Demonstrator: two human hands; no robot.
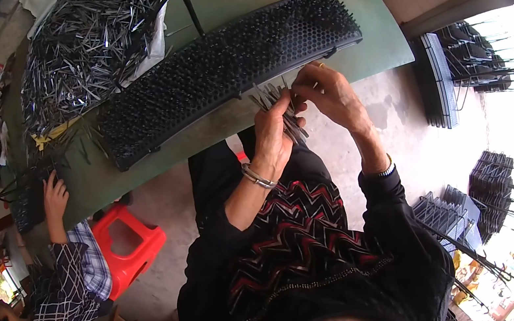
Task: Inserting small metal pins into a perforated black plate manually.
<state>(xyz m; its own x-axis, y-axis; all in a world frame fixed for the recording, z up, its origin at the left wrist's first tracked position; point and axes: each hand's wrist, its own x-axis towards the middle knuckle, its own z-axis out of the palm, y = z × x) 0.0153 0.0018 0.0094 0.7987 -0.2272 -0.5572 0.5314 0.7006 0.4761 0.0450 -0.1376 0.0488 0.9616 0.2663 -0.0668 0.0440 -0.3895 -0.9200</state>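
My left hand [273, 133] is closed around a bundle of thin dark metal pins [275, 101] that fan out above my fingers. My right hand [327, 93] pinches at the top of that bundle, just below the edge of a long black perforated board [223, 66]. The board lies across the green table [379, 42] and is filled with rows of inserted pins. A silver bracelet sits on my left wrist.
A big heap of loose pins [87, 46] lies on a sheet at the table's far left. A person in a plaid shirt [67, 288] works at the left beside a red plastic stool [129, 239]. Stacks of finished black boards [450, 75] stand at the right.
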